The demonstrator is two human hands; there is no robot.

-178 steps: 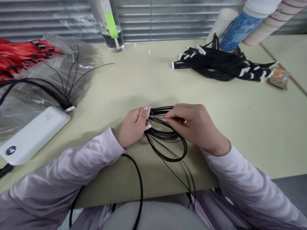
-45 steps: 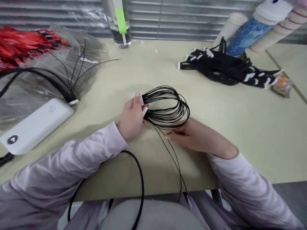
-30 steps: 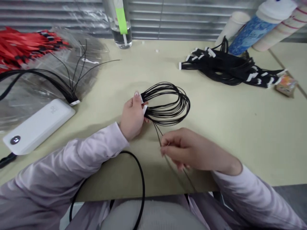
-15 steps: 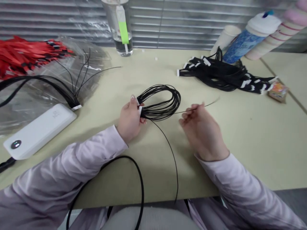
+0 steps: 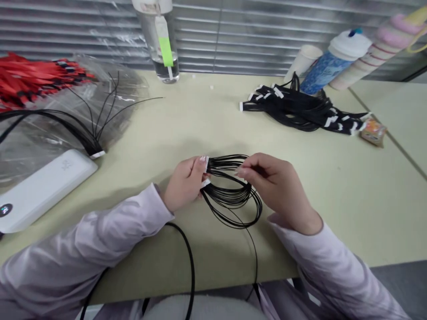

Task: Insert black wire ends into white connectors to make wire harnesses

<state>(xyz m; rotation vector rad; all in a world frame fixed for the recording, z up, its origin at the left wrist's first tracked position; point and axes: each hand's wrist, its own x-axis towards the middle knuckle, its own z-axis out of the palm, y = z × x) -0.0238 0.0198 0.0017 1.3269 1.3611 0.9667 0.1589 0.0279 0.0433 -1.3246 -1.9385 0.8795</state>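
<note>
My left hand (image 5: 185, 183) is closed around the end of a looped black wire harness (image 5: 230, 195), thumb on top. Two white connectors, an upper one (image 5: 207, 164) and a lower one (image 5: 206, 182), stick out at its fingertips. My right hand (image 5: 283, 189) is over the loop's right side, thumb and forefinger pinched among the upper wires; the exact strand is hard to make out. A single thin black wire (image 5: 255, 253) trails from the loop down past the table edge.
A pile of black harnesses (image 5: 300, 109) lies at the back right, near a small snack packet (image 5: 373, 132), a paper cup (image 5: 304, 62) and a blue bottle (image 5: 340, 60). On the left are a white power bank (image 5: 50, 189), plastic bags (image 5: 130, 95) and red strips (image 5: 30, 82).
The right hand has come left from the loose wire's end to the harness's upper wires. The harness has moved nearer to me and its two connectors now sit farther apart.
</note>
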